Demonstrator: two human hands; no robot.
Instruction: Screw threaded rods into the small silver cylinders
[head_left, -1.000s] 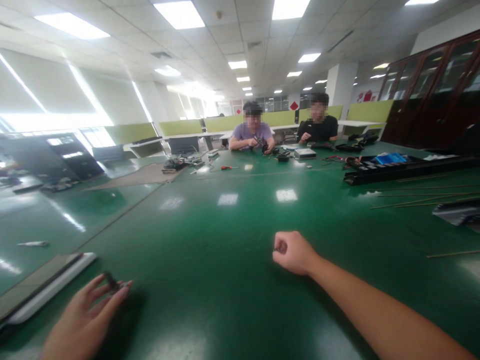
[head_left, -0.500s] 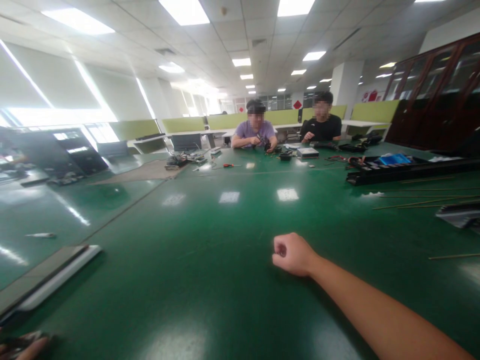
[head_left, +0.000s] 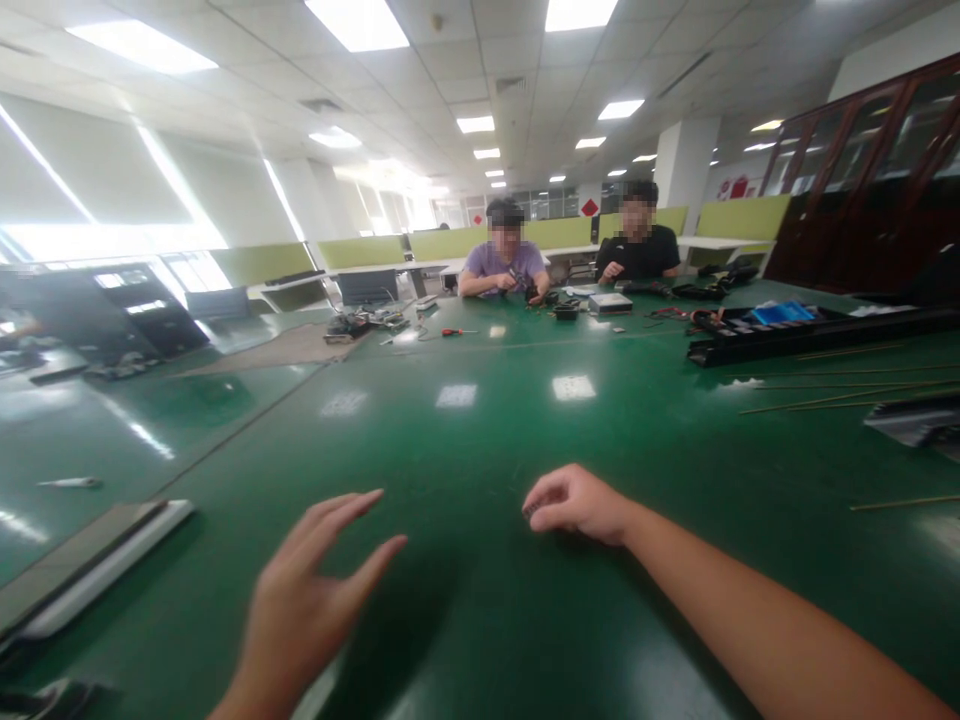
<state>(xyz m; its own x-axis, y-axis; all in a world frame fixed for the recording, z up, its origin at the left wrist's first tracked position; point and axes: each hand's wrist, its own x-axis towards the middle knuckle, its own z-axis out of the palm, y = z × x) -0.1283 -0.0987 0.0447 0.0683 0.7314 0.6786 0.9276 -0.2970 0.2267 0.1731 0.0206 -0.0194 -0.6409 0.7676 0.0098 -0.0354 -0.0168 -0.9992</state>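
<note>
My left hand (head_left: 311, 575) hovers over the green tabletop (head_left: 442, 450) with thumb and fingers spread apart, nothing between them. To its right, my right hand (head_left: 574, 503) is low over the table, thumb and fingers pinched together. A small dark bit shows at its fingertips, too small and too covered to name. At the bottom left corner lies a dark, blurred object (head_left: 56, 698) that I cannot make out.
A long flat board with a white edge (head_left: 112, 570) lies at the left. A red screwdriver (head_left: 454, 332), thin rods (head_left: 847, 403) and a black channel (head_left: 757, 346) lie farther off. Across the table sit a person in purple (head_left: 506, 262) and a person in black (head_left: 637, 250).
My left hand has come from the bottom left corner toward the middle and opened. My right hand has turned slightly and shifted a little left, its curled fingers now extended in a pinch.
</note>
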